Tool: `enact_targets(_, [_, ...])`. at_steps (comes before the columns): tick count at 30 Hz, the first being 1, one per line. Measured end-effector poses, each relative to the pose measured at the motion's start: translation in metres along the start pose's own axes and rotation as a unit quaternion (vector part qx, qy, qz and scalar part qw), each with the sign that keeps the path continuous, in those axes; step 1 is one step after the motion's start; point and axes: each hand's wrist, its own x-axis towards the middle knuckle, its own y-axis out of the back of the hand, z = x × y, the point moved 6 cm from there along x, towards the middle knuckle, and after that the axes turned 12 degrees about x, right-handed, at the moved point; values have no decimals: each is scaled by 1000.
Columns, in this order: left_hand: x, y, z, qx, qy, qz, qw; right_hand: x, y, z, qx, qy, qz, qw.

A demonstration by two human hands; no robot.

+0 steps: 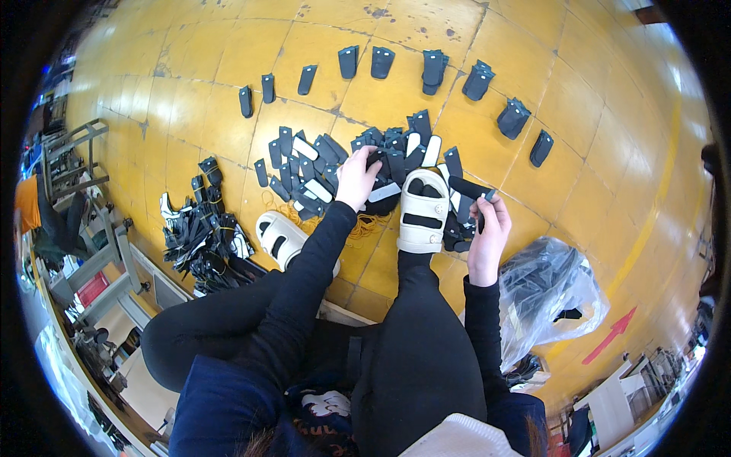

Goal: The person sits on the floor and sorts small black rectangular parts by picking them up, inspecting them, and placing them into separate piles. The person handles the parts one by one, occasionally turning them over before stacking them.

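Note:
My right hand (pixel 489 232) pinches one end of a dark tongue-shaped piece (pixel 468 188), which looks like padded shoe material with a small pale label. It is lifted beside my sandal (pixel 423 209). Over the loose pile, my left hand (pixel 356 181) has its thumb and fingers closed around the edge of another dark tongue-shaped piece (pixel 374 159), partly hidden by the fingers. The pile of similar pieces (pixel 285 165) spreads across the floor ahead of my feet, some showing white undersides. Beyond it, single pieces and small stacks (pixel 433 72) form an arc.
Black strap-like bundles (pixel 204 236) lie left of my other sandal (pixel 283 238). Yellow elastic bands (pixel 367 226) are between my feet. A clear plastic bag (pixel 550 293) with dark contents sits at right, near a red floor arrow (pixel 611 335). Metal frames (pixel 114 259) stand at left.

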Motion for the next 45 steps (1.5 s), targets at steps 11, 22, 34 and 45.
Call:
enact_targets(11, [-14, 2, 70, -371, -64, -235, 896, -6, -34, -10, -292, 105, -122, 943])
enact_targets(22, [-46, -43, 133, -566, 42, -352, 744, 0, -40, -22, -259, 163, -65, 950])
enact_targets(34, [-31, -28, 123, -571, 106, -306, 754, -4, -28, -15, -32, 112, -90, 989])
enact_targets(45, [-16, -43, 126, -513, 91, -336, 785, 0, -45, -4, -288, 191, -126, 930])
